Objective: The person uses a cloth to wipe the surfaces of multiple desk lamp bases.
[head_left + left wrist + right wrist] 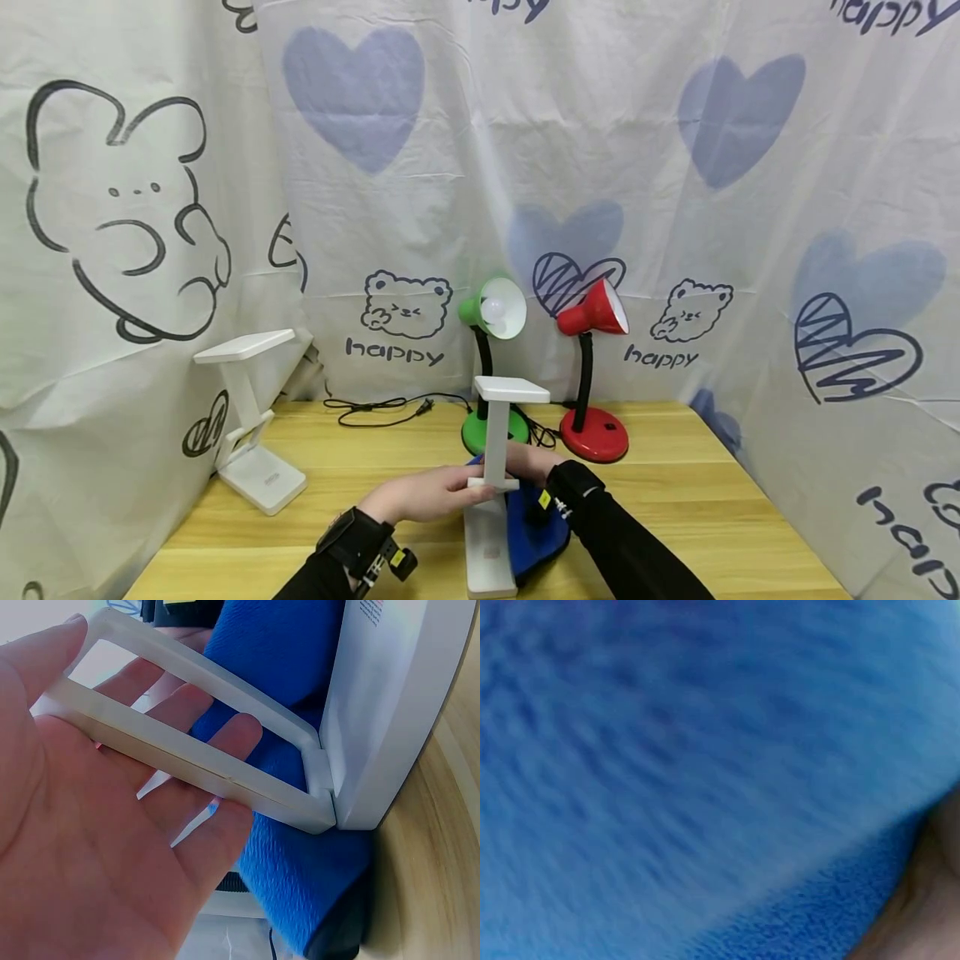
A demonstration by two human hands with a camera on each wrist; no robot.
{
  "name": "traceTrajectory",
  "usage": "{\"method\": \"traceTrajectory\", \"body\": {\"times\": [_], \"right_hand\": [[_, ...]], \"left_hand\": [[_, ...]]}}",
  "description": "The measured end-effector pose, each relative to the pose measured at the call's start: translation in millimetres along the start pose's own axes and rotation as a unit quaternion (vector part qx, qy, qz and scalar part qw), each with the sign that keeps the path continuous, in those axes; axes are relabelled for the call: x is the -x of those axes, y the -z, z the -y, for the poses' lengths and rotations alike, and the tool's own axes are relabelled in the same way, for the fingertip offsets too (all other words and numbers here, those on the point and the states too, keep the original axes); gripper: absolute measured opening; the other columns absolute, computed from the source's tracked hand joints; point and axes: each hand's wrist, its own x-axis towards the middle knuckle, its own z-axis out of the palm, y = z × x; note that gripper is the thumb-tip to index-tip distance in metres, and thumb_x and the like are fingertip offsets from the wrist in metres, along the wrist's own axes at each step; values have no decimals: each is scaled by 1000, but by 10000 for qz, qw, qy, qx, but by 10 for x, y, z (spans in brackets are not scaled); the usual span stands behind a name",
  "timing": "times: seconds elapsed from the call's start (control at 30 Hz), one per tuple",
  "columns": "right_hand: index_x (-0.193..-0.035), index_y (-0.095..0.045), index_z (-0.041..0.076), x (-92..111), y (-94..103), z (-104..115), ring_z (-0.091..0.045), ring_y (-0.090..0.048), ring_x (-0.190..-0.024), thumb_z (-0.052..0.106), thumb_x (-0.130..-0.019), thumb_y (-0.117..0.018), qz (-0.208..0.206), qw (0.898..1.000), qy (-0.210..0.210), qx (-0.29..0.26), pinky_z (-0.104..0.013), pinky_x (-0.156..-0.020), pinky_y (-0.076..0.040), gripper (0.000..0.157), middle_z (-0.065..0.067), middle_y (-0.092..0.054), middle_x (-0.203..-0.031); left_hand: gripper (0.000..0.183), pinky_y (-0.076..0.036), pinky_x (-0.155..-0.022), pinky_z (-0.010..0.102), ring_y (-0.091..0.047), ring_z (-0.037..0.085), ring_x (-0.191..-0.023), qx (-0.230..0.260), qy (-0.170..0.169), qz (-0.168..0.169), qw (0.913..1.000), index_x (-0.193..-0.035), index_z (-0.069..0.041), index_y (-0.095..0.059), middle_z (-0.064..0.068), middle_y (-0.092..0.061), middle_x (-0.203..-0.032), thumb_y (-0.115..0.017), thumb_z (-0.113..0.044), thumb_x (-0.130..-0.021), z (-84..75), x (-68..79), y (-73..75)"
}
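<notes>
A white desk lamp (pixel 491 542) stands at the near middle of the table, its flat head raised. My left hand (pixel 427 493) holds its hinged lower arm; in the left wrist view the fingers pass around and through the open frame (pixel 187 761) above the base. Behind the lamp post, my right hand (pixel 531 461) grips a blue cloth (pixel 538 537) with a dark edge, which hangs down beside the lamp base. The post hides part of that hand's fingers. Blue pile (pixel 667 772) fills most of the right wrist view, with a bit of skin at its right edge.
At the back stand a green lamp (pixel 495 429) and a red lamp (pixel 595 435) with black necks. A black cable with plug (pixel 390 406) lies left of them. Another white folding lamp (pixel 262 479) is at the left edge. Printed curtains enclose the wooden table (pixel 697 500).
</notes>
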Motion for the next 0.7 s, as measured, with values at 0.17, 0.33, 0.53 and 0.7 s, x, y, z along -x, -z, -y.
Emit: {"method": "traceTrajectory", "body": {"times": [0.17,0.33,0.53,0.7], "right_hand": [[-86,-62,13,121,138,-135,-15,-56,-81,39,-98,-52,136,9998,75,-118,-27,-72,-43,31,0,-56,-83],[-104,-71,12,257,280,-281,-15,-59,-85,39,-99,-52,203,9993,68,-292,-27,-72,-45,33,-1,-65,-95],[-100,-69,6,479,319,-344,-14,-53,-71,29,-95,-57,-227,9997,-78,4,-24,-59,-39,26,1,-59,-82],[-85,-66,10,720,212,-262,-12,-44,-57,21,-89,-61,-239,9923,151,1202,-24,-51,-29,13,7,-48,-67]], "left_hand": [[38,-46,-100,32,-51,7,-127,83,-1,38,10000,-141,-45,-45,-13,-52,-141,-39,-49,-104,-9,0,-2],[43,-46,-101,33,-51,9,-127,35,85,7,10000,-145,-42,-42,-11,-52,-142,-38,-51,-103,-23,11,-2],[43,-46,-102,35,-52,10,-127,-71,160,-34,9998,-144,-43,-42,-11,-53,-141,-38,-53,-103,-34,13,-4],[41,-46,-102,38,-52,12,-128,-49,179,2,9998,-142,-44,-44,-9,-53,-142,-38,-53,-103,-50,8,-3]]}}
